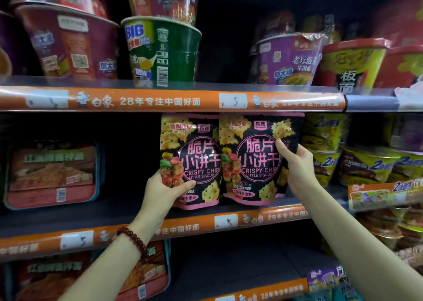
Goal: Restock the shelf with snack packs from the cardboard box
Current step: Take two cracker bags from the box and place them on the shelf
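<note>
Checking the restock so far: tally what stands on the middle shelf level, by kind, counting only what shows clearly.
Crispy chip snack packs: 2, left pack held by the left hand, right pack held by the right hand
Red tray pack: 1
Yellow-and-purple noodle cups: at least 4, some blurred
Total: at least 7

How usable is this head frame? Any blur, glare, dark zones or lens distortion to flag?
Head view: the two snack packs, left pack and right pack, read sharply; the noodle bowls above are soft; glare streaks the upper shelf strip; the shelf back is nearly black; wide-angle bending bows the lower shelf edge; left hand and right hand are evenly lit.
</note>
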Action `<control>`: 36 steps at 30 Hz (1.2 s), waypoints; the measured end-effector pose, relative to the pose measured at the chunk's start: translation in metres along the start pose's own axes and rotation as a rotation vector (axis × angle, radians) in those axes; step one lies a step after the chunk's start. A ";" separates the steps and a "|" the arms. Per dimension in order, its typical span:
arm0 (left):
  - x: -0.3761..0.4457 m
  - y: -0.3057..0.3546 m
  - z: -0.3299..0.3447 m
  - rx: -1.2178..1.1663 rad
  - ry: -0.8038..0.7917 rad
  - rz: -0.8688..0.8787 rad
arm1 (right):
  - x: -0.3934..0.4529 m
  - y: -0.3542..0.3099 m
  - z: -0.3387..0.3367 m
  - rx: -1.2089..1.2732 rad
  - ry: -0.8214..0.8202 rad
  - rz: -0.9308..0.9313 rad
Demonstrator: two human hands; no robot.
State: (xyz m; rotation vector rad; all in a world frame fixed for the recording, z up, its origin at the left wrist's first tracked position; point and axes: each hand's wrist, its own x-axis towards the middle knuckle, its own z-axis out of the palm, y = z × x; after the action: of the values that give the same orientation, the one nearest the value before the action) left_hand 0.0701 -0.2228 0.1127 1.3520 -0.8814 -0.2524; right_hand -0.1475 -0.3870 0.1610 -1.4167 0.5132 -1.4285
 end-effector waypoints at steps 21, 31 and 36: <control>0.045 -0.018 0.024 0.180 -0.177 -0.118 | 0.010 0.045 -0.065 -0.014 -0.205 0.119; 0.076 -0.032 0.077 0.178 -0.229 -0.124 | 0.006 0.041 -0.090 -0.030 -0.193 0.105; 0.072 -0.030 0.069 0.189 -0.277 -0.168 | 0.006 0.044 -0.080 -0.037 -0.225 0.130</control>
State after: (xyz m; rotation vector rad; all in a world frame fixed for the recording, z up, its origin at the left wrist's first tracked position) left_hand 0.0809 -0.3260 0.1115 1.5943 -1.0427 -0.5058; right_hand -0.2040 -0.4370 0.1094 -1.5230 0.4800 -1.1447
